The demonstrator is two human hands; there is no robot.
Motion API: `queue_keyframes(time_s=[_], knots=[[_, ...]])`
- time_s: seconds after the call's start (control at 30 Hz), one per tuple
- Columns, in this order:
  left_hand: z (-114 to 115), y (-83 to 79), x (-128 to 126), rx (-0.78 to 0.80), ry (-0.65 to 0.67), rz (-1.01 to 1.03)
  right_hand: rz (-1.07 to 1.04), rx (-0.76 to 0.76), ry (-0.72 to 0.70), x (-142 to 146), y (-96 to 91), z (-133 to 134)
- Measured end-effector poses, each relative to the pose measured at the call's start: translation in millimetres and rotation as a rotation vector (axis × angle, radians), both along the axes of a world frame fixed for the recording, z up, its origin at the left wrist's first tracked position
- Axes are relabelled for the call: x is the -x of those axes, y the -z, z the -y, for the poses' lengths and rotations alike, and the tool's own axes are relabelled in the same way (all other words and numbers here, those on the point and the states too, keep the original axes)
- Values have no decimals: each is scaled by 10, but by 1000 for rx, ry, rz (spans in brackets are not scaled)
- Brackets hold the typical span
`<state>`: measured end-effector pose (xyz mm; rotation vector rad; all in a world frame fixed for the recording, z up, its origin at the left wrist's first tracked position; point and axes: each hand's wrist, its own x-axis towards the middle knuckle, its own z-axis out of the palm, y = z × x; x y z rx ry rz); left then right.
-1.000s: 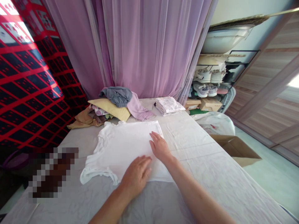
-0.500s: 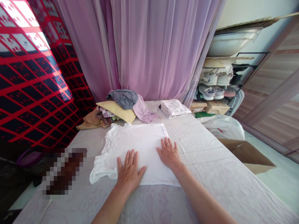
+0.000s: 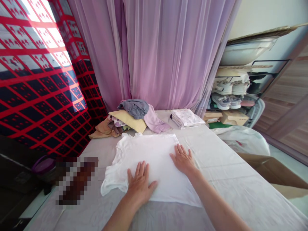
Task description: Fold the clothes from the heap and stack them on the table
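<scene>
A white shirt [image 3: 149,150] with a ruffled edge lies spread on the bed, its neck and sleeve side toward the left. My left hand [image 3: 139,184] rests palm down on its near middle, fingers spread and thumb out to the right. Close to the shirt's right edge, my right hand [image 3: 183,159] also lies flat with its fingers apart. Neither hand grips the cloth. My right forearm passes over the shirt's near right corner and hides part of it.
Behind the shirt is a heap of crumpled clothes [image 3: 131,120], and to its right a folded stack [image 3: 187,118]. A pale sheet [image 3: 231,179] covers the bed. An open cardboard box [image 3: 271,170] and a shoe rack [image 3: 231,93] stand on the right. A pixelated patch covers something at left.
The whole view has shifted, so everything appears farther right and slightly lower. Both hands stay flat on the shirt, with little movement over it.
</scene>
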<state>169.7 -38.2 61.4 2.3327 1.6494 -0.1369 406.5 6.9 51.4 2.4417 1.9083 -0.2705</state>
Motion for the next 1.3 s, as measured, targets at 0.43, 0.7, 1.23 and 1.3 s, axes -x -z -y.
queue_keyframes(time_s=[0.43,0.7,1.23,1.3], knots=[[-1540,72,496,-229,-151,-63,-97,-48,-290,402,-100,-746],[-1563,232,555,-286,-191,-69,-40,-62,-112,61,52,-749],[-1468,239,561,-473,-114,42,-24,-376,-333,371,360,368],[-1486,216,577,-441,-109,41,-3,-440,-365,193,414,455]])
